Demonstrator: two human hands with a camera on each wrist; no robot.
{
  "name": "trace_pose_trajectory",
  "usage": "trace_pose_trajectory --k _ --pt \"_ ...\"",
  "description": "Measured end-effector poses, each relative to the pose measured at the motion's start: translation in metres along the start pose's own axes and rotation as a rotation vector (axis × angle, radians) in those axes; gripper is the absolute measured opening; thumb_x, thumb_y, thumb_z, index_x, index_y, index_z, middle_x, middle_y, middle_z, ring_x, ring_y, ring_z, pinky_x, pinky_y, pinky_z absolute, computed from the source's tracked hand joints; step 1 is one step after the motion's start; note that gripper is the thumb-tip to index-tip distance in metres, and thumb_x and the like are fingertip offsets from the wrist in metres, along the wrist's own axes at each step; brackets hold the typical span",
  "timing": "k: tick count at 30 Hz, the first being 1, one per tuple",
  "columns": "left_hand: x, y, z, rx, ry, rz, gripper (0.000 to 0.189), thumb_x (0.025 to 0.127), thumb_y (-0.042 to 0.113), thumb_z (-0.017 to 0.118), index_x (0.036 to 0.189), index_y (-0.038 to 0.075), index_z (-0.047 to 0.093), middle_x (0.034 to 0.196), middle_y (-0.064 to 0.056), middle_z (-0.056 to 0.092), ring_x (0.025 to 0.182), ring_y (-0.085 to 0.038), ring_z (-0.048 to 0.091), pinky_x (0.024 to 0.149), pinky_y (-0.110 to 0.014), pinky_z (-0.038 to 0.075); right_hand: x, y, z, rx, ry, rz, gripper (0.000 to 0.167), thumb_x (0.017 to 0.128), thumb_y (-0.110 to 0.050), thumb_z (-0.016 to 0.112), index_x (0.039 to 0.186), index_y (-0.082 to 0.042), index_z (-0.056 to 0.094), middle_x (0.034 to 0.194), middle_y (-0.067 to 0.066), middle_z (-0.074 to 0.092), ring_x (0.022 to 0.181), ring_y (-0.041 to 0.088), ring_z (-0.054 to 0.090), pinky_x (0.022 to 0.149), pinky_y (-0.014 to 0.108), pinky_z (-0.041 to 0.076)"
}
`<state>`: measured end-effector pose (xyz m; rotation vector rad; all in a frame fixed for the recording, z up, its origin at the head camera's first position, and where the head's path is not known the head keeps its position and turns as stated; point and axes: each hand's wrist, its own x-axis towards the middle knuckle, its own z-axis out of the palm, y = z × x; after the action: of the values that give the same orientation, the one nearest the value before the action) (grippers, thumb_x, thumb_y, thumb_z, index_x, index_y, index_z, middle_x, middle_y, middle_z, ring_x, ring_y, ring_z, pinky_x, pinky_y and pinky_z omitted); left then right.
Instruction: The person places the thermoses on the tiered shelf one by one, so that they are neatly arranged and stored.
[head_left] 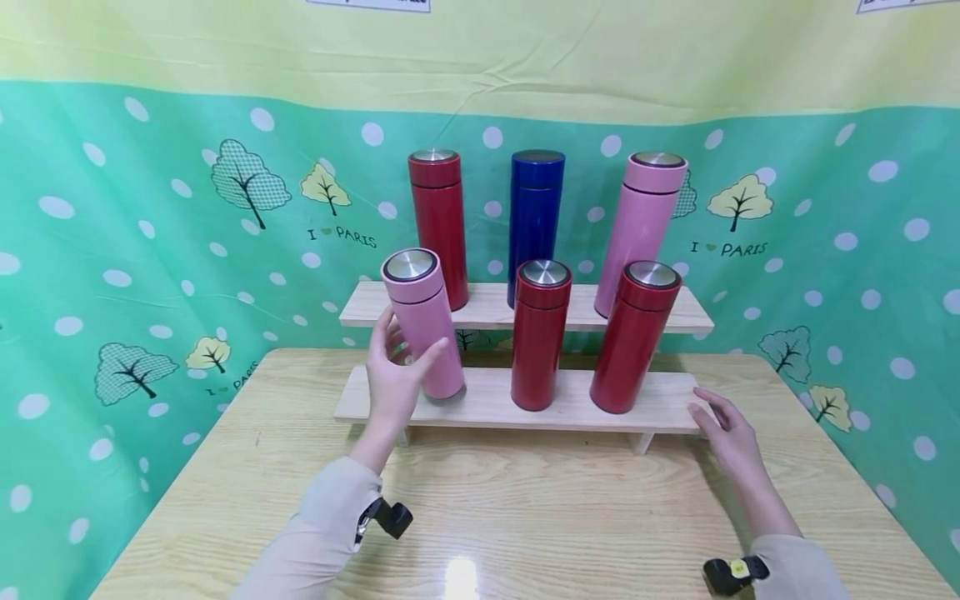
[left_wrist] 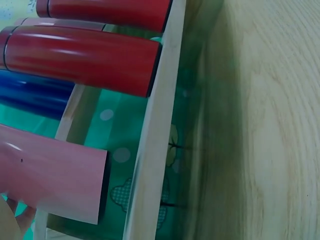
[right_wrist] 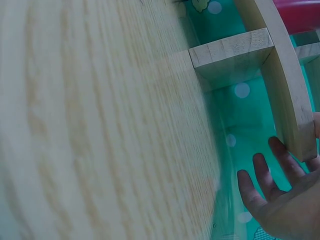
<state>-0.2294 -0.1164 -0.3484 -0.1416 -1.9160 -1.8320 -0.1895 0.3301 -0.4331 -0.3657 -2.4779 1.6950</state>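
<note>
My left hand grips a pink thermos with a steel-topped lid, its thumb across the front. The left wrist view shows a gap between the base of that pink thermos and the lower wooden shelf, so it hangs above the board, slightly tilted. Two red thermoses stand on this lower shelf, one in the middle and one to the right. At the shelf's right end is my right hand, thumb and index finger at the board's tip. Its other fingers extend loosely below the board.
On the upper shelf behind stand a red thermos, a blue thermos and a pink thermos. Both shelves sit on a light wooden table. A green dotted cloth hangs behind and at the sides.
</note>
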Motion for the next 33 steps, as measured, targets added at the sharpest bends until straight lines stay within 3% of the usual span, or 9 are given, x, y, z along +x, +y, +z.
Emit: trace_pose_trajectory --k 18,27,29,31,33 --pt "-0.002 -0.006 0.007 0.033 -0.05 -0.045 0.086 0.078 0.033 0.086 0.15 0.026 0.039 0.136 -0.004 0.053 0.121 -0.021 0.052 0.104 -0.039 0.043 -0.001 -0.005 0.001 0.002 0.007 -0.004 0.071 0.1 -0.045 0.054 0.153 -0.003 0.031 0.162 0.017 0.013 0.148 0.038 0.009 0.115 0.055 0.017" --pt "0.0 -0.01 0.008 0.046 -0.078 -0.024 0.084 0.078 0.036 0.085 0.149 0.027 0.041 0.134 -0.001 0.055 0.119 -0.018 0.053 0.102 -0.039 0.044 -0.002 -0.002 0.002 0.012 0.015 -0.007 0.071 0.1 -0.045 0.055 0.152 -0.003 0.032 0.162 0.016 0.013 0.148 0.037 0.009 0.117 0.052 0.015" --pt "0.001 -0.011 0.007 0.045 -0.084 -0.032 0.084 0.079 0.037 0.085 0.149 0.027 0.04 0.135 -0.002 0.054 0.121 -0.018 0.052 0.103 -0.039 0.044 -0.002 -0.001 0.002 0.009 0.009 -0.004 0.07 0.1 -0.045 0.054 0.153 -0.004 0.032 0.163 0.016 0.012 0.148 0.037 0.009 0.114 0.04 0.03" --pt "0.002 -0.012 0.008 0.049 -0.092 -0.04 0.085 0.079 0.039 0.084 0.15 0.028 0.039 0.135 -0.002 0.053 0.122 -0.018 0.052 0.103 -0.038 0.044 -0.002 -0.001 0.001 0.002 0.004 -0.006 0.07 0.1 -0.046 0.053 0.153 -0.004 0.032 0.163 0.017 0.013 0.148 0.037 0.01 0.103 0.023 0.04" --pt "0.003 -0.012 0.008 0.052 -0.1 -0.049 0.086 0.079 0.041 0.084 0.15 0.029 0.038 0.136 -0.002 0.052 0.122 -0.018 0.051 0.104 -0.039 0.043 -0.002 -0.001 0.001 -0.009 -0.005 -0.005 0.07 0.101 -0.046 0.053 0.153 -0.005 0.032 0.163 0.017 0.013 0.148 0.037 0.011 0.096 0.016 0.042"
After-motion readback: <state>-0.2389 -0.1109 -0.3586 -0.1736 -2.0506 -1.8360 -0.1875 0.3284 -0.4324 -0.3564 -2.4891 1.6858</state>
